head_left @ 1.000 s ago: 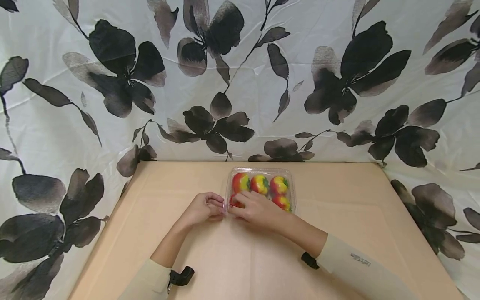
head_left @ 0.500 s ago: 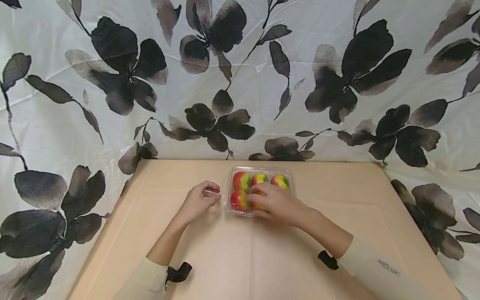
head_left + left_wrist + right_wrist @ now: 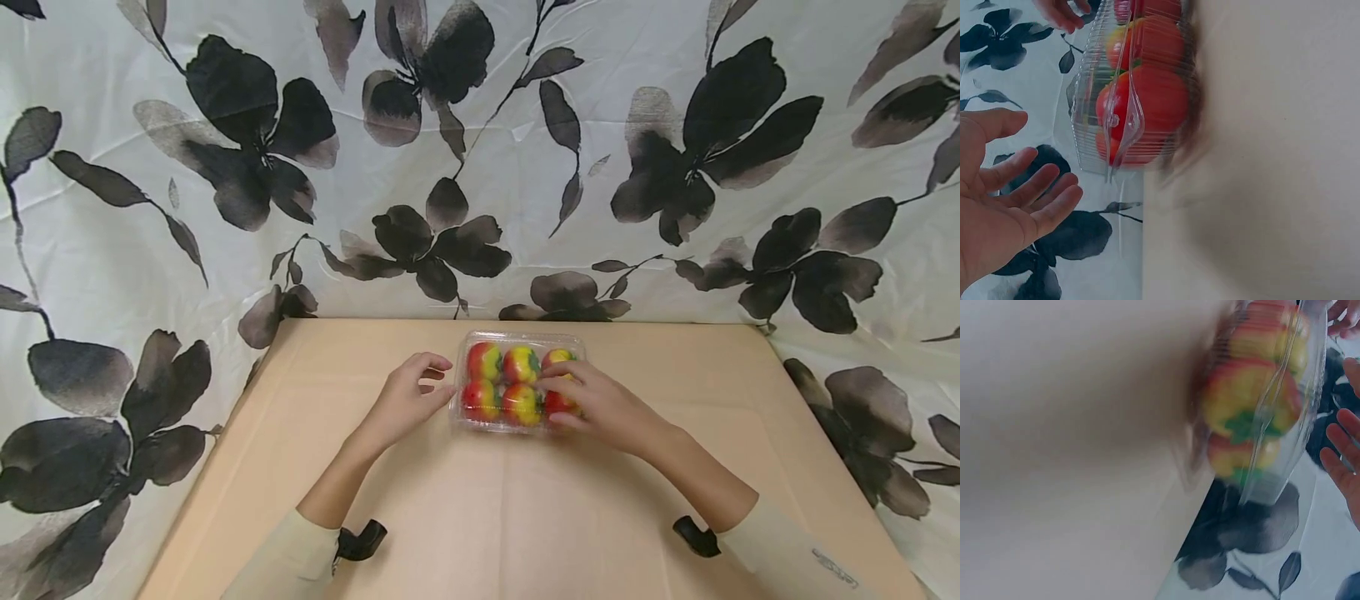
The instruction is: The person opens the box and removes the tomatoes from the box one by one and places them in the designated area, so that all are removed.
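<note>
A clear plastic clamshell container point(image 3: 472, 337) lies on the table, holding several red-and-yellow fruits point(image 3: 521, 365) with green patches, in two rows. Its ridged walls and rim seam point(image 3: 1132, 112) show in the left wrist view, the lid lying over the fruits. Just off the container's left side is my left hand point(image 3: 411, 398), fingers relaxed and apart, holding nothing. My right hand point(image 3: 609, 410) hovers over the container's right end with loosely bent fingers and covers part of the fruits there. Whether its fingertips touch the plastic I cannot tell; the right wrist view shows them apart from it.
The tan table point(image 3: 495, 508) stretches in front of the container. Behind its far edge hangs a white cloth point(image 3: 480, 133) with dark flower prints. Black camera mounts point(image 3: 362, 542) sit at both wrists.
My right hand has slid from the container's left front corner to its right end, uncovering the left and middle fruits. My left hand has moved off the left edge and slightly up.
</note>
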Action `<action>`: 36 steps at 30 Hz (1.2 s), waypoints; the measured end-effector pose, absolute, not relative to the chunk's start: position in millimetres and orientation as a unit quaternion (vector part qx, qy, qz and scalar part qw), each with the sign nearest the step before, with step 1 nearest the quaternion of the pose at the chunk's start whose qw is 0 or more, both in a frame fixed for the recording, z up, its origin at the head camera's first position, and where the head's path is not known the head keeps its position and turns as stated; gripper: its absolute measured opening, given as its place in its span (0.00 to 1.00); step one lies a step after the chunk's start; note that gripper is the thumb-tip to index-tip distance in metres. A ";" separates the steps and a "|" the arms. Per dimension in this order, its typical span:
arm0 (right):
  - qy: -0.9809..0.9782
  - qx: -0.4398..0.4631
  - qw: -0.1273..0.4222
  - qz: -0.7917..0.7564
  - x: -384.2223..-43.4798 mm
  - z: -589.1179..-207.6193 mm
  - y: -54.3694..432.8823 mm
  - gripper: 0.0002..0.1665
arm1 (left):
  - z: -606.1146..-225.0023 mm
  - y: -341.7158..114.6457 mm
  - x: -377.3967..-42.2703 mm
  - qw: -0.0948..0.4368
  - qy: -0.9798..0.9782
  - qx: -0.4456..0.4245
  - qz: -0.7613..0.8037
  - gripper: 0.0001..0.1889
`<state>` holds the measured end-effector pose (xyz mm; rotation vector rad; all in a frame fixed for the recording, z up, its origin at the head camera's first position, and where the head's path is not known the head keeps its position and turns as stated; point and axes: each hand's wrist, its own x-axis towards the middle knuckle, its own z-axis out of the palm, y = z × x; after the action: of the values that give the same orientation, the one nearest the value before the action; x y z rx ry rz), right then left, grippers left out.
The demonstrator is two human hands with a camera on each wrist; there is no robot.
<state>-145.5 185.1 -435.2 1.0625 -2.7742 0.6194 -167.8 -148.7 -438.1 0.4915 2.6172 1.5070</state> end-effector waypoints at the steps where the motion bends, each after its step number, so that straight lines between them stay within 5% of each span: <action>1: -0.914 0.344 0.057 0.206 -144.8 -435.3 188.8 0.30 | -437.2 -147.0 -167.2 0.039 0.857 0.165 0.487 0.20; 24: -0.923 0.256 0.112 0.263 -142.1 -463.6 257.7 0.34 | -422.8 -96.3 -164.4 0.000 0.859 0.298 0.416 0.19; 29: -0.918 0.240 0.070 0.307 -142.3 -471.3 267.1 0.32 | -423.0 -81.5 -162.8 0.013 0.855 0.330 0.399 0.18; 36: -0.889 0.195 -0.057 0.410 -142.4 -480.1 275.2 0.28 | -422.6 -58.2 -161.8 0.006 0.856 0.388 0.341 0.18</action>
<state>-142.4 275.2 -480.1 0.6355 -2.8991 1.3378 -161.8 -58.2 -422.6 1.2142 2.6794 1.0677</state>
